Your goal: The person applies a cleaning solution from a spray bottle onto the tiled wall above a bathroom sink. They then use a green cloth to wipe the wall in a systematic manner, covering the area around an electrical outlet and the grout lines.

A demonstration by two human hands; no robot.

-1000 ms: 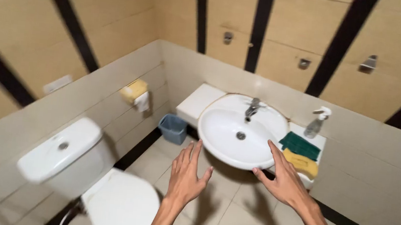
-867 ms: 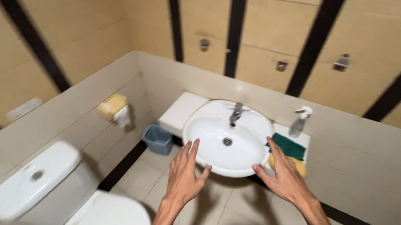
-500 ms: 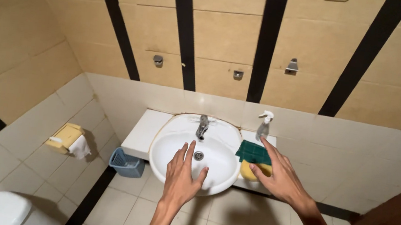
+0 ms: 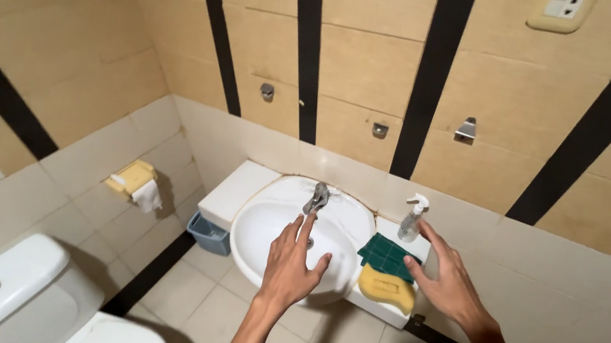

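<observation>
A white round washbasin (image 4: 262, 229) with a metal tap (image 4: 316, 196) sits against the tiled wall. My left hand (image 4: 292, 264) hovers above the basin, fingers spread, holding nothing, fingertips close to the tap. My right hand (image 4: 445, 279) is open to the right of the basin, beside a small clear spray bottle (image 4: 411, 218). A green cloth (image 4: 385, 255) and a yellow sponge (image 4: 386, 288) lie on the white ledge between my two hands.
A white toilet (image 4: 4, 294) stands at the lower left. A yellow toilet paper holder (image 4: 136, 180) hangs on the left wall. A small blue bin (image 4: 208, 234) sits on the floor left of the basin. A socket plate (image 4: 562, 9) is high on the wall.
The view has swung right and upward, so the basin is now centred and the toilet has slid to the lower left. Both open hands have come closer to the basin.
</observation>
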